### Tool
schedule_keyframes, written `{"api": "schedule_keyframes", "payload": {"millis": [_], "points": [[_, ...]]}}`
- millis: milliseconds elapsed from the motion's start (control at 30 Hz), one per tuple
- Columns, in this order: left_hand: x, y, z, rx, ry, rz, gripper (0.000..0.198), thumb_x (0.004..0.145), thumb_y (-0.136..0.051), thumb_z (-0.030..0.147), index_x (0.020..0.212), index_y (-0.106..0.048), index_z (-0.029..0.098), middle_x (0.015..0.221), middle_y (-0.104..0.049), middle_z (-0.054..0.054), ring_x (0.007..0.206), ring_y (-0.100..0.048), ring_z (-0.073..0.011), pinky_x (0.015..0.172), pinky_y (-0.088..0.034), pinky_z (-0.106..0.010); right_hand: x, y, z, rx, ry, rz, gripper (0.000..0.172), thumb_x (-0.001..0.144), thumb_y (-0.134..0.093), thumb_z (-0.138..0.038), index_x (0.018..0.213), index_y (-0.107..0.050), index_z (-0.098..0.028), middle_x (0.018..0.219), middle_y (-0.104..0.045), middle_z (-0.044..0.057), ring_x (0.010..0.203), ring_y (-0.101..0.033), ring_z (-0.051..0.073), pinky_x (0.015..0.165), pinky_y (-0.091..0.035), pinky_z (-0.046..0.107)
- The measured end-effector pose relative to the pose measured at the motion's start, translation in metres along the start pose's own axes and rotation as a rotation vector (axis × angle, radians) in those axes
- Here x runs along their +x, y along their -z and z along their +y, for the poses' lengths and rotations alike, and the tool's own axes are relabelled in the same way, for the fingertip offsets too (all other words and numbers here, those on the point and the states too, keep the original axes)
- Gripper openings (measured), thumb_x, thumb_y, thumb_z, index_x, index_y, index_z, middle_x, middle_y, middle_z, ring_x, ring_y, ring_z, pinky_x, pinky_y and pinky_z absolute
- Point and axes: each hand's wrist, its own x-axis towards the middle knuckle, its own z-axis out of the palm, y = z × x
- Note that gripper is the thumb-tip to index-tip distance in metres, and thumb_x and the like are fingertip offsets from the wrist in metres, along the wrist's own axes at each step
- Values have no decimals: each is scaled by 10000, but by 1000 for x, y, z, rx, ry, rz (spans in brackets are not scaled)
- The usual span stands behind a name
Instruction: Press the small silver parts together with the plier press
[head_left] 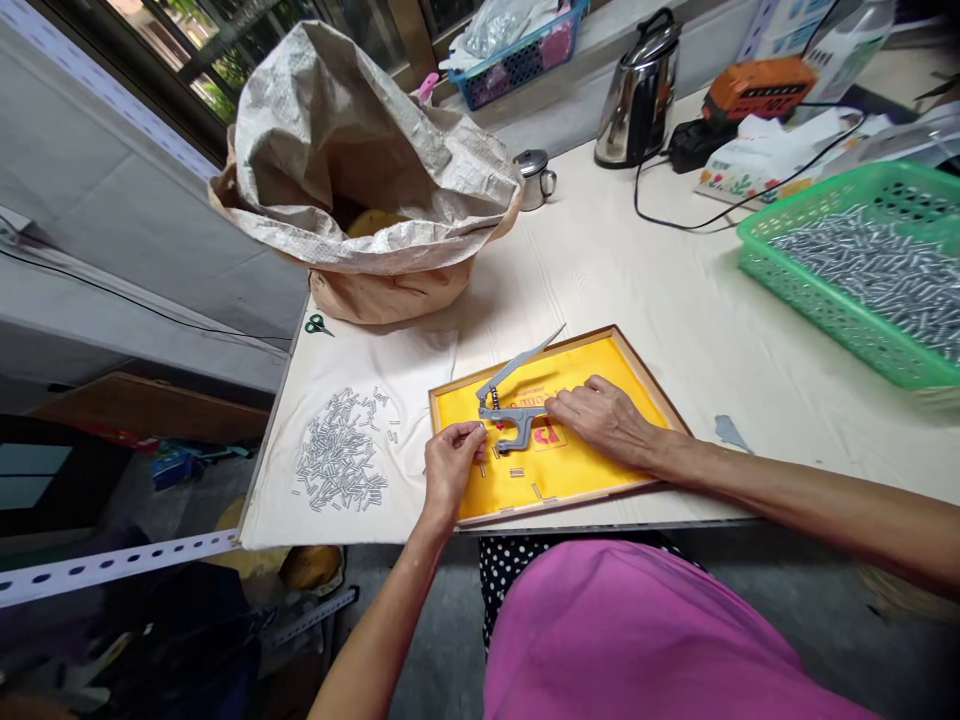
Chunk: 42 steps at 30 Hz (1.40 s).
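Observation:
My right hand (600, 418) is closed around one handle of a pair of grey snap-fastener pliers (517, 420). The upper handle slants up and away, and the jaws are apart. Just left of the jaws, my left hand (454, 455) pinches with thumb and fingertips; whatever lies between them is too small to name. Beneath both hands is a shallow tray (649, 385) with a yellow lining. Several small metal pins (516, 473) lie on the lining near the jaws.
Left of the tray, a pile of small metal pins (341, 455) lies on white cloth. Green scissors (319, 325) rest near a large woven sack (397, 290). A green basket (832, 325) of metal pieces stands right. Behind are a kettle (637, 95), metal cup (534, 180) and black cable (679, 226).

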Motion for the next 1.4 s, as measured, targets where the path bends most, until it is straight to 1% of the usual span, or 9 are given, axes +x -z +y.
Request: {"api": "schedule_keyframes", "payload": {"millis": [67,167,367,500,733,900,1167,1300,1400], "points": [[-2,-5,0,-105,18,-2,342,669,-809,383,834,-721,96,647,-674,-20,549,-573,-102,570,-474,-232,0,0,0,-18,3,6,230,1002,-397,-98,905,-593,-168,713,-573,1,645,-404,166,673,-224,336],[-6,-11,0,-120,31,0,351,639,-825,385,806,-725,92,625,-674,-16,547,-573,-97,569,-471,-220,0,-1,0,-33,1,-8,239,1005,-390,-98,897,-591,-170,716,-574,2,645,-395,165,676,-223,338],[-8,-14,-2,-16,32,12,272,674,-796,340,799,-745,103,685,-720,-37,572,-603,-108,581,-484,-214,0,0,-1,-31,-2,-28,255,1010,-380,-101,883,-589,-172,718,-578,3,642,-388,167,680,-229,333],[-5,-14,-3,92,23,17,222,703,-780,319,789,-747,117,693,-729,-42,582,-628,-122,570,-484,-212,-2,-2,-2,-29,-12,-79,263,1009,-355,-92,929,-593,-171,744,-594,6,645,-402,168,693,-235,332],[8,-10,1,220,120,-116,154,795,-683,240,701,-706,121,545,-649,-3,486,-592,-103,514,-457,-194,-5,-8,1,89,-59,-197,216,999,-362,-99,990,-570,-160,825,-622,33,685,-457,176,708,-244,334],[13,-8,11,295,161,-193,167,813,-659,206,667,-667,128,524,-626,4,462,-571,-95,481,-421,-186,-6,-13,-1,194,-139,-254,204,999,-345,-108,980,-533,-185,858,-624,24,688,-470,171,699,-238,324],[17,-8,20,274,241,-244,120,777,-701,148,675,-642,123,520,-627,6,439,-554,-87,484,-439,-191,-3,-12,-1,213,-146,-249,214,1020,-321,-141,1014,-532,-181,868,-629,33,708,-485,170,718,-243,323],[19,-8,23,274,238,-305,162,765,-726,171,637,-636,126,493,-603,21,411,-522,-67,456,-415,-171,-3,-12,1,226,-131,-229,212,1027,-330,-153,995,-537,-180,864,-625,30,707,-489,169,711,-246,326],[19,-9,24,275,249,-327,196,750,-750,199,610,-630,132,489,-604,18,412,-530,-68,465,-438,-172,-4,-12,1,245,-124,-240,210,1029,-337,-166,1002,-545,-174,872,-626,35,711,-493,169,706,-245,328]]}}
